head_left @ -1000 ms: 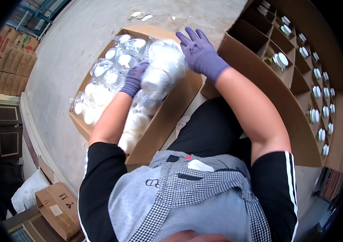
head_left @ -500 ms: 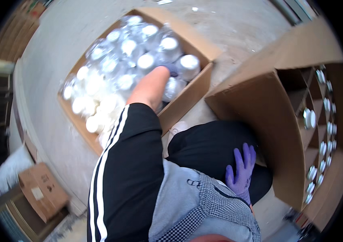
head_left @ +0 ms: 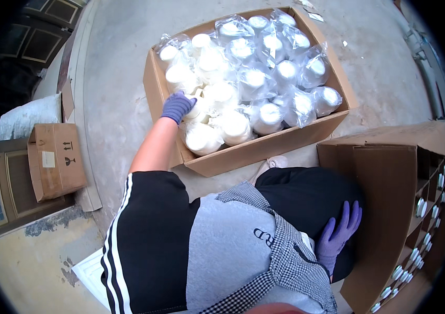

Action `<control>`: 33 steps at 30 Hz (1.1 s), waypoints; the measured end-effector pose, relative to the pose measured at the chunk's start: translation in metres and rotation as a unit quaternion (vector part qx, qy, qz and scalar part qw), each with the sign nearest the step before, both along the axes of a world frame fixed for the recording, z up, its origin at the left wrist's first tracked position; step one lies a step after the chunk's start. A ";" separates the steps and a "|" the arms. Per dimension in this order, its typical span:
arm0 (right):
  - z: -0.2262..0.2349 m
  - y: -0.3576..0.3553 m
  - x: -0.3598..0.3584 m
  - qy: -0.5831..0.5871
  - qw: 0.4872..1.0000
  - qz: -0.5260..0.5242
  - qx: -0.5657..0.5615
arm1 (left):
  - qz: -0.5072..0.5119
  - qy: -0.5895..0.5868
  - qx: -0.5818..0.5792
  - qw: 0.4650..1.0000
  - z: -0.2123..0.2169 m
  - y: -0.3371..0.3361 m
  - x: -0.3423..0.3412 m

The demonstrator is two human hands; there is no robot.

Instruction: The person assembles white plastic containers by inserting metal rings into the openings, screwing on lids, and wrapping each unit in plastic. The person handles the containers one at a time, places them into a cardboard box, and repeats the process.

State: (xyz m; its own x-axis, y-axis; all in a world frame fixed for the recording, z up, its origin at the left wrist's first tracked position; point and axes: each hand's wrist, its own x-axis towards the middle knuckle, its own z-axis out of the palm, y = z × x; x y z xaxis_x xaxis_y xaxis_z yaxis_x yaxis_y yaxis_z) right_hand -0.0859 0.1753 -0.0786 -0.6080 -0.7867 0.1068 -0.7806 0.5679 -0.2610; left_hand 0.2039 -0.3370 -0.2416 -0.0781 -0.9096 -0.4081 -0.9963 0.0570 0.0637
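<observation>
Your two hands wear purple gloves. Your left hand [head_left: 179,106] reaches into the nearer box [head_left: 264,147], its fingers bent over one white jar [head_left: 197,112] at the box's left end, in the second row from you. That jar sits inside the box among the rest; you hide the fingertips, so I cannot tell whether they pinch it or only touch it. Your right hand [head_left: 339,233] is spread — fingers apart, holding nothing — and rests on your one visible black trouser leg [head_left: 296,196].

I count about twenty jars [head_left: 255,78] in that box, in four rows of five, most wrapped in clear plastic. To your right stands a second open box [head_left: 377,193], tilted in view and split by dividers; at least a dozen white lids [head_left: 421,208] show in it, some too small to count.

One closed box [head_left: 57,162] lies far left, beside one white sack [head_left: 30,118]. One pale shoe [head_left: 276,161] shows between your leg and the jars' box.
</observation>
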 end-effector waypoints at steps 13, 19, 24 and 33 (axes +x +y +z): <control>0.028 -0.001 0.031 -0.064 0.994 0.037 -0.074 | -0.077 0.159 -0.098 0.979 0.088 0.011 0.043; 0.045 -0.063 0.036 -0.493 0.827 0.090 -0.254 | -0.147 0.575 0.032 0.804 0.269 0.055 0.075; 0.031 -0.083 0.046 -0.840 0.396 0.098 -0.358 | -0.395 0.589 0.112 0.696 0.263 0.153 -0.012; 0.092 0.159 0.064 -0.099 0.783 -0.212 -0.576 | -0.521 0.623 0.112 0.573 0.299 0.296 -0.305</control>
